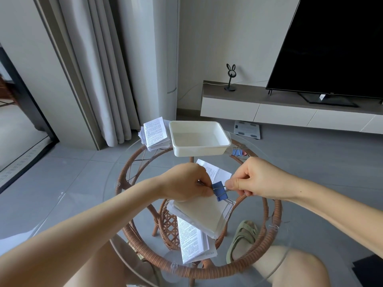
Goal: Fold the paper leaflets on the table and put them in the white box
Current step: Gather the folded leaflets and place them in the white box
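Over the table (pixel 276 216), we are pinching the clip (pixel 219 190) with left hand (pixel 186 182) and right hand (pixel 259 179); the leaflets (pixel 199 214) are likely light and floppy, best gripped there.

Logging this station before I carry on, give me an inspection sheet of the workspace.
Surface: round glass table on a rattan frame.
Job's things: white box empty; folded leaflets stacked left of it; clipped leaflet bundle under the hands; open leaflet nearer.
Clutter: spare binder clips right of the box.
Grippers: left hand and right hand pinch the handles of the blue binder clip.
Cables: thin white cord on the TV console.
Surroundings: television, curtain, floor scale, sandal.
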Motion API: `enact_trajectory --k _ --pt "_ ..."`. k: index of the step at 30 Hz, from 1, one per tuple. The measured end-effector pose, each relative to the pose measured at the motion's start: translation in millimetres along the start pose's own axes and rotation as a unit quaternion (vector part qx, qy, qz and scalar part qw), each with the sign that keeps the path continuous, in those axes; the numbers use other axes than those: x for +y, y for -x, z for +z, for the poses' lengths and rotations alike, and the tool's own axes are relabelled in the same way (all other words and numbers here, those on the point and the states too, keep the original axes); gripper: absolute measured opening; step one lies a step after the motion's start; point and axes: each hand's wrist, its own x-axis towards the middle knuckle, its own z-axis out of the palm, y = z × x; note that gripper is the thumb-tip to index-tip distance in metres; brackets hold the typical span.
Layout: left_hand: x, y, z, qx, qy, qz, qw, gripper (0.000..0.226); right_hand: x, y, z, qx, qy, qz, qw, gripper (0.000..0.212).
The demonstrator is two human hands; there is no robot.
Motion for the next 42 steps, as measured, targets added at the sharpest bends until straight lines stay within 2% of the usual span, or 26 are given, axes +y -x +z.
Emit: enact_trajectory --k 11,15,18,20,23,25,26,28,30,31,33,35,37,39,42 --pt "-2.2 -10.5 1.9 -0.034 0.026 0.018 0.999 0.019 -1.4 -8.5 -8.7 -0.137 0.133 -0.008 0.981 0.038" --pt "-1.6 -14.9 3.3 -0.031 0.043 0.014 0.998 0.018 -2.3 -14.6 -12.2 -0.179 0.154 0.009 0.972 0.042" --pt "-1.6 -16.6 4.8 -0.032 0.069 0.0 0.997 0.016 -2.6 -16.2 -18.9 -0.213 0.136 0.022 0.967 0.04" --pt "-2.2 -16.1 5.0 -0.033 0.088 -0.008 0.996 0.011 -1.0 -12.8 -20.5 -0.209 0.08 0.008 0.974 0.037" --pt "-2.2 -15.7 2.7 -0.008 0.148 -0.019 0.989 0.009 7.9 -7.2 -14.7 -0.155 -0.009 -0.026 0.988 0.041" --pt "-3.4 -17.1 -1.7 0.019 0.199 -0.027 0.979 0.003 15.6 -6.9 -9.4 -0.112 -0.054 -0.027 0.992 0.029" --pt "-6.0 -17.2 -3.9 0.033 0.232 -0.035 0.971 0.008 18.5 -8.0 -8.1 -0.082 -0.096 -0.018 0.992 0.02" --pt "-16.8 -18.7 -5.5 0.052 0.347 -0.069 0.934 0.038 22.7 -11.2 -6.3 -0.017 -0.195 0.004 0.981 0.015" --pt "-28.9 -20.1 -2.9 0.06 0.475 -0.107 0.871 0.065 26.9 -16.6 -4.3 0.048 -0.289 0.035 0.956 0.017" --pt "-33.3 -20.6 0.4 0.069 0.529 -0.12 0.837 0.071 29.2 -19.3 -1.6 0.071 -0.34 0.046 0.936 0.02" --pt "-38.4 -24.4 4.9 0.103 0.603 -0.132 0.78 0.073 31.6 -27.4 3.8 0.106 -0.437 0.061 0.891 0.027" --pt "-41.9 -29.9 7.9 0.16 0.634 -0.133 0.745 0.069 31.3 -34.3 10.0 0.108 -0.52 0.073 0.844 0.03" --pt "-43.9 -36.6 8.5 0.203 0.655 -0.141 0.714 0.064 31.1 -41.8 16.5 0.099 -0.562 0.082 0.817 0.023" --pt "-46.4 -43.7 9.5 0.221 0.676 -0.154 0.686 0.06 31.9 -49.5 23.9 0.109 -0.572 0.09 0.808 0.018" --pt "-52.6 -52.4 10.4 0.225 0.675 -0.171 0.682 0.042 34.5 -62.3 30.8 0.159 -0.542 0.093 0.82 0.006"
